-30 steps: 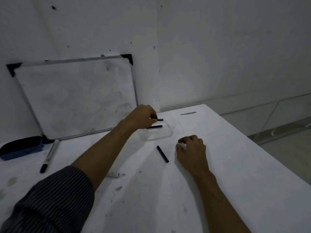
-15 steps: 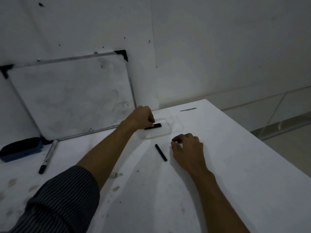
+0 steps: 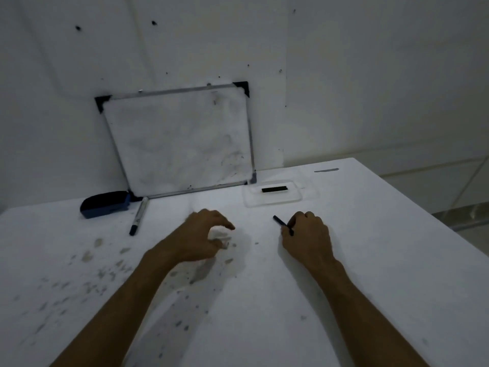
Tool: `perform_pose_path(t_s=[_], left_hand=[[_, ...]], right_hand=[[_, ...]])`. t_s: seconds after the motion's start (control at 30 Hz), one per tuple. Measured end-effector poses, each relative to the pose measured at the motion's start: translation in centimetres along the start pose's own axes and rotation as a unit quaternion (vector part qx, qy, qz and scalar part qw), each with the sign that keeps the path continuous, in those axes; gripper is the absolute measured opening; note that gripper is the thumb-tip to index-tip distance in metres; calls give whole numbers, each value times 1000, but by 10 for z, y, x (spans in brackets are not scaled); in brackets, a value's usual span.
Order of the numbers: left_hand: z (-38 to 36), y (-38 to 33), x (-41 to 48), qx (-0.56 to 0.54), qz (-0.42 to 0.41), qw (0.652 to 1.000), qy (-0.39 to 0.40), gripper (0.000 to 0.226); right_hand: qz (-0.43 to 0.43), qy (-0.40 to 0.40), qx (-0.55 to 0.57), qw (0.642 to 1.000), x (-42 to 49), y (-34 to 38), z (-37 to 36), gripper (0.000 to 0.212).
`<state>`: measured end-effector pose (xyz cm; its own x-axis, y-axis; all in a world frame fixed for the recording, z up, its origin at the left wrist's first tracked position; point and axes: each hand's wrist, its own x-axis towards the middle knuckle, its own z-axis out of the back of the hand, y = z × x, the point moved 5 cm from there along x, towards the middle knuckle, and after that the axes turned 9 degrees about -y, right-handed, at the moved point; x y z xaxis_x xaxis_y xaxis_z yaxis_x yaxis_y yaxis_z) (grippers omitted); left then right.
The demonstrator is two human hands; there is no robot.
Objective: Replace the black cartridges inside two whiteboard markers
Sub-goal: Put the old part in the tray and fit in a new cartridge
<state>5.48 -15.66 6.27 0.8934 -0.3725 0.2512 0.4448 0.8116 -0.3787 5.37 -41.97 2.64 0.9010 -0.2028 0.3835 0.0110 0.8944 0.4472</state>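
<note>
A black cartridge [image 3: 280, 222] sticks out to the upper left from my right hand [image 3: 308, 238], whose fingers pinch its near end just above the table. My left hand [image 3: 201, 239] hovers with curled, spread fingers over a small whitish marker part [image 3: 221, 236] lying on the table; it holds nothing. A clear shallow tray [image 3: 275, 201] behind my hands contains black cartridges [image 3: 274, 189] lying side by side. A whiteboard marker [image 3: 139, 216] with a pale body and dark tip lies to the left.
A whiteboard [image 3: 180, 144] leans on the wall at the table's back edge. A dark blue eraser [image 3: 105, 203] lies left of the marker. Grey smudges spot the table's left part. The table's right edge [image 3: 423, 218] runs diagonally, with the floor beyond.
My left hand came back from the tray and now hovers over the small whitish part. My right hand has taken hold of the black cartridge that lay beside it. The view swung left.
</note>
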Motion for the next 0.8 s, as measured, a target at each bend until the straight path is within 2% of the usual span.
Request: perform_pose_path(t_s=[0.1, 0.2, 0.33, 0.4, 0.47, 0.6, 0.7, 0.73, 0.8], left_hand=[[-6, 11, -23, 11, -4, 1000, -12, 42], [-8, 16, -34, 4, -21, 996, -88, 28], [-5, 13, -38, 46, -53, 986, -150, 26], [8, 9, -41, 34, -73, 978, -191, 24], [28, 7, -48, -53, -59, 967, -241, 25], [52, 23, -64, -264, 84, 942, -189, 43], [50, 54, -85, -338, 122, 914, -188, 43], [45, 68, -92, -372, 136, 899, -189, 39], [33, 86, -104, -475, 171, 846, -173, 37]], right_hand=[[-2, 10, 38, 999, -2, 2, 2, 24], [-21, 23, 92, 995, -1, 1, 4, 22], [-98, 42, 268, 957, -2, 10, 7, 22], [-135, 63, 359, 921, -6, 23, 7, 22], [-130, 122, 427, 887, -13, 42, 1, 24], [-126, 207, 569, 786, -29, 88, -21, 19], [-170, 254, 639, 705, -39, 124, -42, 21], [-189, 264, 662, 675, -41, 134, -49, 21], [-223, 266, 709, 614, -42, 153, -62, 18]])
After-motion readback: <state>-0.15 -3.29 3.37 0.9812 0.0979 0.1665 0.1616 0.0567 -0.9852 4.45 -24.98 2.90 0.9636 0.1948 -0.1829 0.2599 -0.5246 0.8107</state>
